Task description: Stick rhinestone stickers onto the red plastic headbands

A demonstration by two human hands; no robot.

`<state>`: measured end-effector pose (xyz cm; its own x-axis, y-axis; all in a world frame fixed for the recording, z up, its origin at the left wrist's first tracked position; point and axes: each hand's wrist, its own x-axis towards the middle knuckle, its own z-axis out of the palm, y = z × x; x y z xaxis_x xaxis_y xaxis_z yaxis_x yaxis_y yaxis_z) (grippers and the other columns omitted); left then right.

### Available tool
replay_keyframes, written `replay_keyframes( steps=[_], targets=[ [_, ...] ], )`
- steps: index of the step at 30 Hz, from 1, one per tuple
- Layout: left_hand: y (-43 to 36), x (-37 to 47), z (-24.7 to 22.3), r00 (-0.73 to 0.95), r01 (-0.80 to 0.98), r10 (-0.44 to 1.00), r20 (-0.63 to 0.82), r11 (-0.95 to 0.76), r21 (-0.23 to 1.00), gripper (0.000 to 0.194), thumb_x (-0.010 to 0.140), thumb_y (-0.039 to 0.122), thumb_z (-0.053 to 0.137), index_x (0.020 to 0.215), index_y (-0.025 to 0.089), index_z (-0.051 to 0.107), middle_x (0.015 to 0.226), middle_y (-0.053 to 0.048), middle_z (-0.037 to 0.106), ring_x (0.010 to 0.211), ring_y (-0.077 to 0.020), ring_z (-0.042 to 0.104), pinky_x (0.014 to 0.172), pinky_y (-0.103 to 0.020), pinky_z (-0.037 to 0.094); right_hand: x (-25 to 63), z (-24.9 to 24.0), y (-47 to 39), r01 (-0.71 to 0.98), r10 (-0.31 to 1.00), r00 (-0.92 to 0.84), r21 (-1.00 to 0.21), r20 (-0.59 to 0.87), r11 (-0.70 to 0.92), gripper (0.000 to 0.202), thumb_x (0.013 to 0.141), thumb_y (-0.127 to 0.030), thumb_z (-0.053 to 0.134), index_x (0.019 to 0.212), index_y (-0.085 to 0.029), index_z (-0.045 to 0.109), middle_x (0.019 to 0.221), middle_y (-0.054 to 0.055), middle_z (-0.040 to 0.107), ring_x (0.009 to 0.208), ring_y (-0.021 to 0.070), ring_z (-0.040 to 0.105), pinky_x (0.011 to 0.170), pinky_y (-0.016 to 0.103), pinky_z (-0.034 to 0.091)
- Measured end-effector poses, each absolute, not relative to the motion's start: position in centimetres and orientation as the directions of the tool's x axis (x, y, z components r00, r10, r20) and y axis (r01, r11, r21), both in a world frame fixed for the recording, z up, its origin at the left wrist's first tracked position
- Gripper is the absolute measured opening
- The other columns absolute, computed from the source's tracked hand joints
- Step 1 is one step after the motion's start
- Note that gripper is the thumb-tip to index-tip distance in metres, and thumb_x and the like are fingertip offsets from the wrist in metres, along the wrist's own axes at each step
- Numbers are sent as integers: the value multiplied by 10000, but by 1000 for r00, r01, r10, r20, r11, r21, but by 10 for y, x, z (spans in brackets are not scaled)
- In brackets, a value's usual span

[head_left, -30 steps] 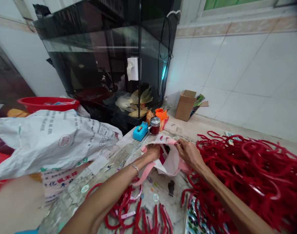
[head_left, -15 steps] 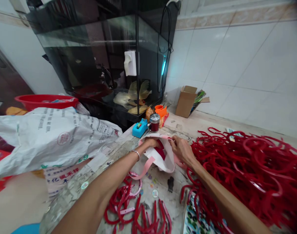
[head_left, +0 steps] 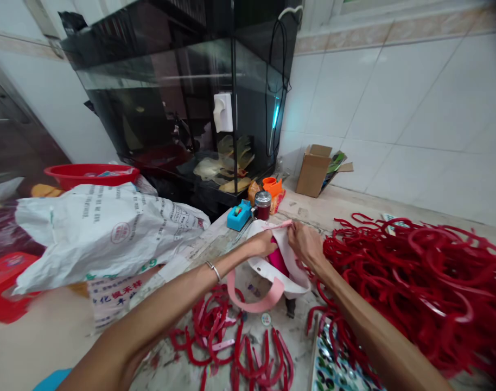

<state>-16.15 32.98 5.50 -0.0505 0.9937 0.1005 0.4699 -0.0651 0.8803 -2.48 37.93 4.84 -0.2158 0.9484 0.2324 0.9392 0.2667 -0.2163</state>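
A white fabric tote bag [head_left: 264, 267] with pink handles lies tilted on the table, its mouth open. Inside it shows something magenta [head_left: 279, 260], only partly visible. My left hand [head_left: 261, 244], a silvery bangle on its wrist, is at the bag's mouth beside the magenta thing; its fingers look closed, their tips hidden. My right hand [head_left: 307, 243] is closed on the far right rim of the bag, near a handle. One pink handle [head_left: 264, 301] loops down toward me. Just below lie red hoops [head_left: 211, 326], several of them in a loose heap.
A large pile of red hoops [head_left: 419, 282] covers the right side, beside a tray of dark green glossy pieces [head_left: 333, 358]. Behind the bag stand a blue tape dispenser [head_left: 239, 215], a jar [head_left: 262, 206] and a cardboard box [head_left: 313, 172]. A white sack [head_left: 109, 233] lies left.
My left hand has come partly up out of the bag. The bag has shifted slightly right and turned, with its near handle now hanging as a wider loop. The whole view has shifted a little.
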Motion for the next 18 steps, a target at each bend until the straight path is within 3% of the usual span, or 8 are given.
replay_keyframes(
  steps=[3, 5, 9, 13, 16, 18],
  targets=[
    [314, -150, 66, -31, 597, 993, 112, -72, 799, 64, 642, 119, 672, 611, 133, 618, 709, -101, 650, 748, -247, 615, 673, -319, 443, -28, 51, 379, 946, 950, -214, -194, 228, 260, 343, 884, -314, 344, 1020, -173, 626, 863, 129, 687, 818, 254, 645, 680, 319, 416],
    [301, -147, 75, -53, 652, 985, 163, -89, 753, 71, 598, 101, 655, 578, 152, 610, 691, -126, 656, 769, -285, 618, 694, -334, 419, -25, 52, 380, 950, 953, -210, -184, 220, 252, 332, 877, -277, 356, 1024, -171, 633, 862, 136, 689, 824, 265, 650, 693, 338, 428],
    [286, -159, 101, -181, 710, 935, 304, -90, 698, 74, 684, 201, 562, 664, 166, 625, 744, -139, 664, 861, -317, 606, 779, -385, 388, -14, 49, 380, 954, 958, -194, -187, 212, 234, 359, 877, -227, 328, 967, -93, 649, 827, 199, 677, 809, 299, 653, 679, 374, 445],
    [282, -183, 124, -302, 683, 850, 432, -123, 720, 189, 745, 282, 521, 849, 170, 633, 824, -115, 671, 914, -286, 598, 813, -367, 394, -8, 49, 364, 922, 938, -263, -227, 225, 313, 305, 859, -281, 404, 944, -104, 637, 805, 162, 671, 780, 278, 648, 659, 350, 464],
    [274, -196, 129, -360, 584, 805, 471, -200, 787, 223, 773, 302, 504, 884, 148, 620, 839, -92, 680, 831, -222, 624, 719, -285, 449, -5, 59, 343, 896, 907, -286, -249, 310, 368, 366, 832, -299, 470, 1138, -111, 538, 1018, 167, 620, 937, 266, 598, 755, 353, 467],
    [264, -199, 125, -370, 518, 800, 471, -243, 820, 265, 801, 317, 470, 906, 115, 605, 824, -92, 680, 748, -193, 633, 623, -248, 468, 1, 69, 328, 868, 838, -268, -257, 475, 424, 472, 835, -288, 462, 1268, -106, 419, 1217, 192, 500, 1114, 277, 489, 884, 398, 421]
  ],
)
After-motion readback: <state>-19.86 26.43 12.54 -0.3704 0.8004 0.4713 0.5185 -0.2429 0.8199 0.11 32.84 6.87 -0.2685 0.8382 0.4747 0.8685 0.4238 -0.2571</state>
